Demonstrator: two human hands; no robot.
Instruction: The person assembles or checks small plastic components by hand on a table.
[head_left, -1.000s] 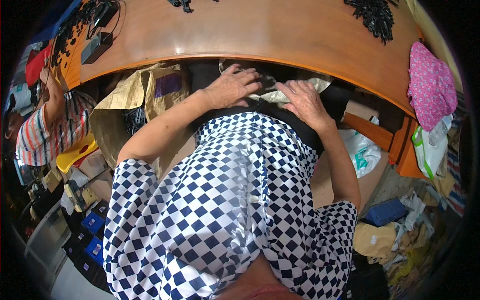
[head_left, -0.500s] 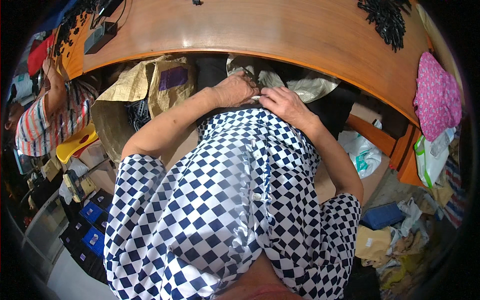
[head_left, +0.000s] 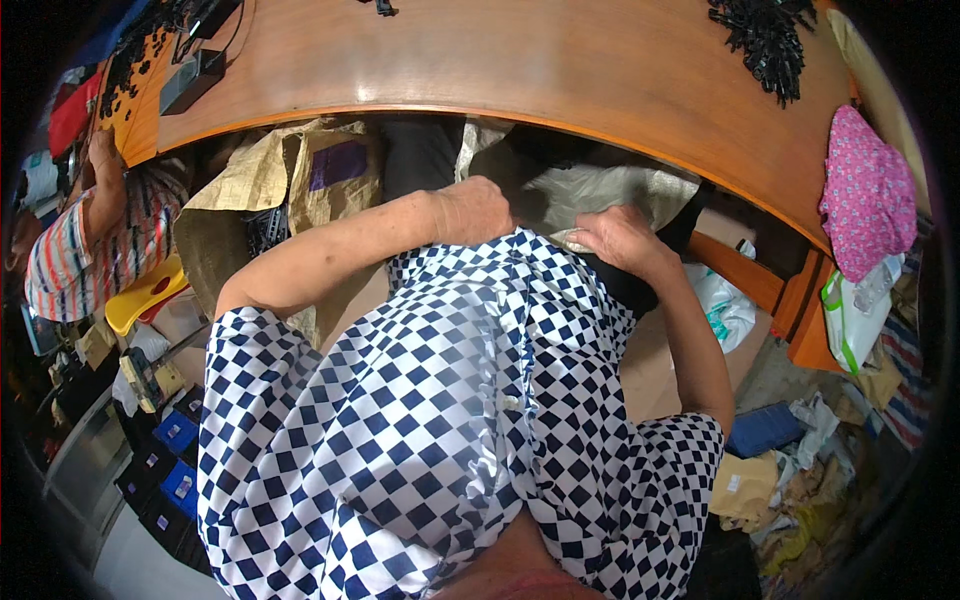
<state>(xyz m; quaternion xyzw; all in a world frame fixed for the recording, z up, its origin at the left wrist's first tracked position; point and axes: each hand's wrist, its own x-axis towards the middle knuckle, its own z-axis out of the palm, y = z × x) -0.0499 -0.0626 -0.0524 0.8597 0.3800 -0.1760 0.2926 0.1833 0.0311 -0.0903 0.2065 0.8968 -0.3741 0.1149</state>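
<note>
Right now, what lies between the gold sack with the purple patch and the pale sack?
In the head view, black cloth, seemingly a trouser leg, lies between the gold sack and the pale sack.

L hand [head_left: 472,212] & R hand [head_left: 624,238] now apart (nearly touching b4), pale sack [head_left: 612,193] spread wider btwn.

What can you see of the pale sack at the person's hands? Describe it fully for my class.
The pale sack is whitish-beige with a slight sheen, and looks like woven plastic. It is limp, creased and partly blurred, lying at the person's lap, partly hidden by the wooden table. The right hand seems to pinch its near edge; the left hand is curled close by, fingertips hidden, so its hold is unclear. The sack's bottom cannot be seen.
</note>
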